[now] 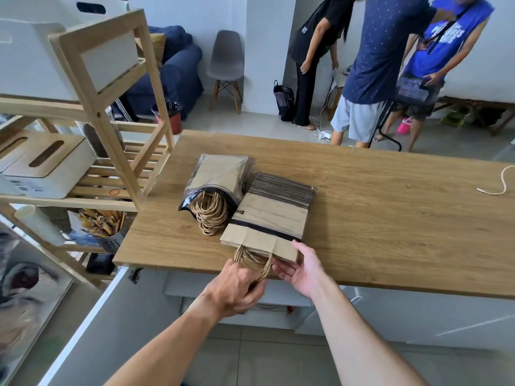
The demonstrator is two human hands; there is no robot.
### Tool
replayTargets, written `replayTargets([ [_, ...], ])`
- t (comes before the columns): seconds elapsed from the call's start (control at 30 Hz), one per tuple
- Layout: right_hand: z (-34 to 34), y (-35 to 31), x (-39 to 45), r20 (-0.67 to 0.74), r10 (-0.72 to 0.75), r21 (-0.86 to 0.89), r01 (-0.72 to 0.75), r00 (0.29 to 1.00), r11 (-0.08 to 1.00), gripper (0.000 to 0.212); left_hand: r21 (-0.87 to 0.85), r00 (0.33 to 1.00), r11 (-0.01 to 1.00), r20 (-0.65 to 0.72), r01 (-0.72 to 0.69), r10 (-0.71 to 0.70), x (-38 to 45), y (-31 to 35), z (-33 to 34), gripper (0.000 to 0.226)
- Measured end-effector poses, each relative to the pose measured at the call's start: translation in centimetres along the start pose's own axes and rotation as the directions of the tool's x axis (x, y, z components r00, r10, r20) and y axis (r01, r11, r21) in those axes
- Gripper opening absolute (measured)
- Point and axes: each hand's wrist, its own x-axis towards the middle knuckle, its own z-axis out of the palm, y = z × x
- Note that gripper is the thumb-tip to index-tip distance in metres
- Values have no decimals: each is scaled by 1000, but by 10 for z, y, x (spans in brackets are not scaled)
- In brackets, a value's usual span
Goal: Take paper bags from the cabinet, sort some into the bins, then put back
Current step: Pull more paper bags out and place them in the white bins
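Two stacks of flat brown paper bags lie on the wooden table (390, 218). The left stack (220, 176) sits in a clear plastic wrapper, its twine handles spilling out toward me. The right stack (273, 218) is unwrapped and shows dark striped bag edges at its far end. My left hand (237, 285) grips the twine handles (250, 259) of the right stack's top bag at the table's front edge. My right hand (301, 267) holds that bag's near right corner, thumb on top and fingers under it.
A wooden shelf unit (111, 121) with white bins (44, 162) stands left of the table. A loose piece of twine (498, 185) lies at the table's right. Three people (376, 65) stand beyond the table's far edge. A grey chair (225, 65) and blue sofa are farther back.
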Motion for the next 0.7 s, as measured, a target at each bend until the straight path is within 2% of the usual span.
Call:
replayTargets([
  [0.17,2,5,5,4,-32,46,32,999,998,41,-17,998,999,-59,-33,32,-4,-1,0,35],
  [0.3,14,-7,3,85,-53,219,34,995,975,33,-59,965,969,-126,-240,231,-1,1,-5,39],
  [0.4,16,-10,5,61,-47,34,45,997,998,25,-128,919,918,-176,-376,352,4,4,-4,37],
  [0.47,16,-9,9,-17,-59,-51,58,998,997,36,-66,918,924,-157,-377,363,3,2,-2,33],
  [0.53,14,-10,14,-85,-96,-104,87,992,991,49,3,951,973,-209,-232,228,3,-3,1,31],
  [0.57,13,-10,15,-105,-111,-118,98,988,988,53,-17,956,995,-280,-96,88,4,-5,1,31],
  [0.6,11,-10,17,-114,-122,-121,108,986,987,57,-62,933,995,-347,82,-99,8,-6,-1,29],
  [0.63,9,-8,18,-113,-131,-124,117,985,985,62,-122,876,954,-378,273,-299,13,-8,-3,28],
  [0.67,8,-6,18,-116,-142,-131,126,983,983,68,-181,807,879,-349,441,-477,19,-11,-4,29],
  [0.7,7,-4,18,-115,-150,-141,133,982,981,73,-245,748,787,-250,566,-615,25,-17,-5,34],
])
